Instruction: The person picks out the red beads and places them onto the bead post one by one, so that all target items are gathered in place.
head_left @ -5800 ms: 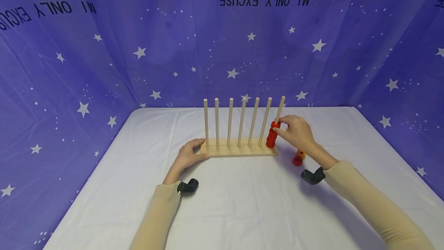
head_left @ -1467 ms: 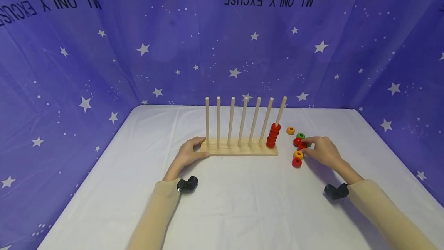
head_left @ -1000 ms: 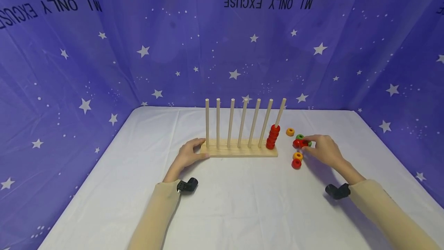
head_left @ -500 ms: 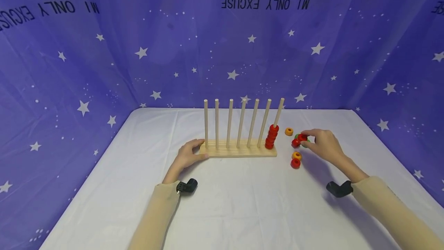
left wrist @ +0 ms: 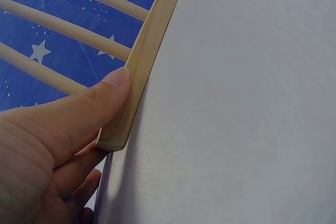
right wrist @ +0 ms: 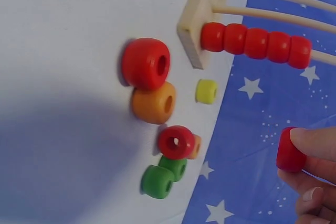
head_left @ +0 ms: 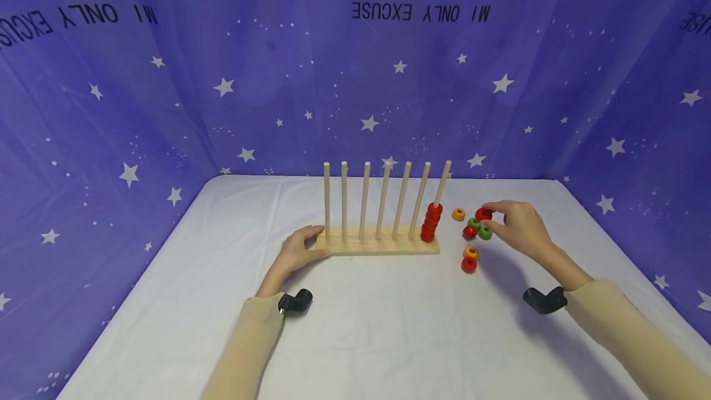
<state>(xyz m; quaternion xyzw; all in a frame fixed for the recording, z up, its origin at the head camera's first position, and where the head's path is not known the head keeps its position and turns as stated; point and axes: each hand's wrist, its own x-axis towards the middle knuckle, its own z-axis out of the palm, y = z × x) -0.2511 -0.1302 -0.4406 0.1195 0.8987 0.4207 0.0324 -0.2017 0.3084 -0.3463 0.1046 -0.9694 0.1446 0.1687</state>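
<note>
In the head view, a wooden stand (head_left: 378, 244) with a row of upright pegs stands on the white table. Several red beads (head_left: 431, 223) are stacked on its rightmost peg. My left hand (head_left: 295, 255) grips the stand's left end, the thumb (left wrist: 113, 90) lying along the base's front edge in the left wrist view. To the right of the stand, my right hand (head_left: 519, 227) pinches a red bead (right wrist: 290, 150) between thumb and fingers, held above the loose beads. Below it lie green beads (head_left: 485, 232), a red bead (head_left: 469, 232) and an orange bead (head_left: 471, 253).
Another red bead (head_left: 469, 265) lies nearest me, touching the orange one. Farther back sits one more orange bead (head_left: 458, 214). The right wrist view also shows a yellow bead (right wrist: 207, 92) near the stand. A purple star-patterned curtain (head_left: 333, 79) hangs behind the table.
My right hand has left the stacked peg, reached the loose beads and lifted a red bead from among them, uncovering the green ones. My left hand has stayed on the stand.
</note>
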